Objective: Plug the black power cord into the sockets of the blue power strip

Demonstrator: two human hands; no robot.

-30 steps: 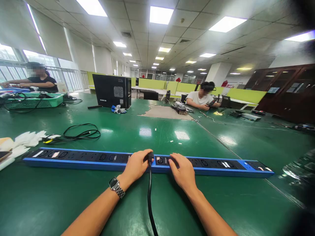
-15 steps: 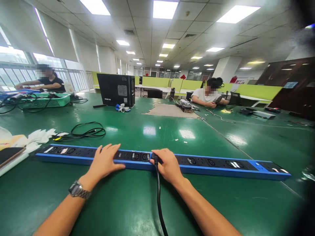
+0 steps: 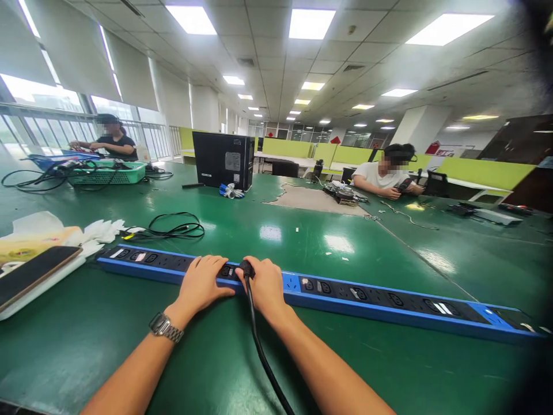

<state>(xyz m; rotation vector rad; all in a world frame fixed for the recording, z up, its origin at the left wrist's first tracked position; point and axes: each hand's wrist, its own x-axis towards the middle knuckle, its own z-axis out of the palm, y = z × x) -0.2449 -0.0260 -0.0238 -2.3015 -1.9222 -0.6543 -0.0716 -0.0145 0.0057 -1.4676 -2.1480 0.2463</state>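
A long blue power strip (image 3: pixel 367 305) with black sockets lies across the green table in front of me. My left hand (image 3: pixel 203 282) grips it left of the middle, fingers over the top and far edge, thumb along the front side. Just to the right, my right hand (image 3: pixel 264 282) is closed round a black plug (image 3: pixel 246 268) at the strip's top face. My fingers hide the plug's front, so I cannot tell whether it sits in a socket. Its thick black cord (image 3: pixel 259 349) runs down toward me.
A phone (image 3: pixel 37 274) and white gloves (image 3: pixel 101 233) lie at left, near a coiled black cable (image 3: pixel 177 226). Farther back stand a computer tower (image 3: pixel 222 161) and a green basket (image 3: pixel 108 174) with cables. Two people sit across the table (image 3: pixel 242 230).
My right hand has moved left along the strip with the plug, uncovering a blue socket section. My left hand's fingers are closer together. The view has turned left.
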